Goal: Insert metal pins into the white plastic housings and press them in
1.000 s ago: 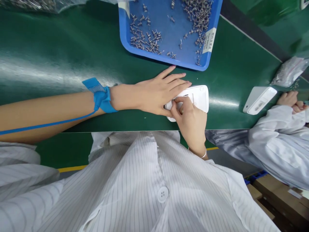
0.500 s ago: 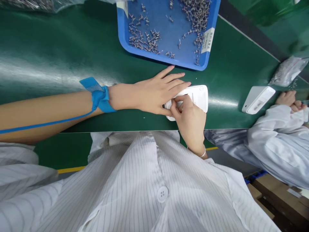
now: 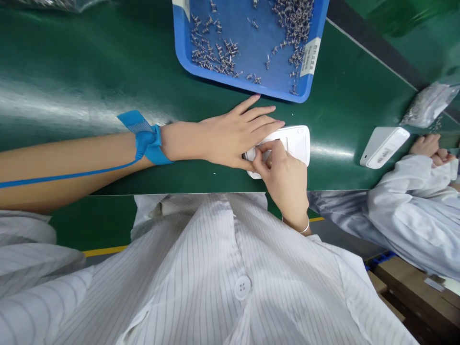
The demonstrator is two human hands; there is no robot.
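A white plastic casing (image 3: 293, 143), flat and oblong with rounded corners, lies on the green belt (image 3: 89, 81) close to the near edge, just in front of the person's white striped coat (image 3: 223, 273). Its upper face is smooth and glossy, with a dark slot near the middle and a small round mark towards the far right corner; the left end is hidden under the hands. The left hand (image 3: 230, 136) lies flat and spread across that end, fingers (image 3: 266, 120) extended and resting on the casing, pressing it to the belt rather than gripping it. A blue wrist strap (image 3: 149, 141) circles the left wrist, its blue cord (image 3: 64, 175) trailing back along the bare forearm. The right hand (image 3: 283, 177) comes in from the near side, curled, with thumb and forefinger pinched narrow at the casing's left end beside the slot; whether anything sits between the fingertips cannot be told. A thin bracelet (image 3: 304, 227) shows at the right wrist. Beyond the hands, a blue tray (image 3: 251, 86) holds scattered small metal screws (image 3: 291, 19) and bears a white label (image 3: 309, 56) on its right side. Further right on the belt lies a second white casing (image 3: 384, 146), near a co-worker's hands (image 3: 433, 148) and white sleeve (image 3: 413, 211), with a clear bag of parts (image 3: 427, 103) just beyond it.
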